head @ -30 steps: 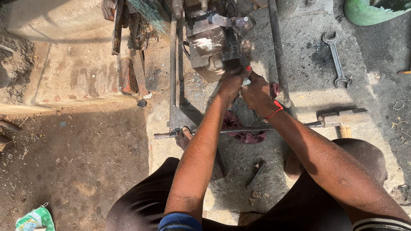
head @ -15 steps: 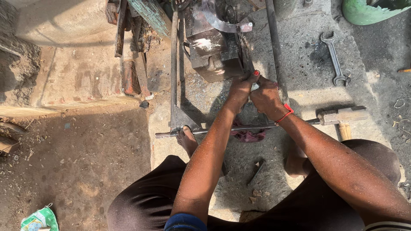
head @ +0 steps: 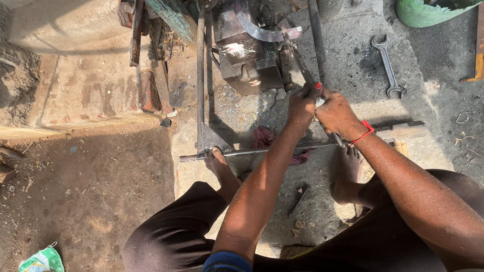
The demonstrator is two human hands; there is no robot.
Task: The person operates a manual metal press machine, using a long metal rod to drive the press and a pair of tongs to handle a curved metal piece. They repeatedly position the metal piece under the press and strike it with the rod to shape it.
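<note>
Beside the metal block (head: 247, 60), left hand (head: 302, 106) and right hand (head: 337, 115) clench a mostly hidden rod (head: 297, 55).

A double-ended spanner (head: 387, 65) lies on the concrete slab (head: 353, 50) near a green tub (head: 428, 12). A reddish rag (head: 262, 137) lies mid-slab, and a green-white wrapper (head: 43, 260) on the dirt floor (head: 85, 191).

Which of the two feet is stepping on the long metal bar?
The foot on the picture's left: its toes rest on the horizontal metal bar near the frame's corner. The other foot sits flat on the concrete behind the bar.
</note>
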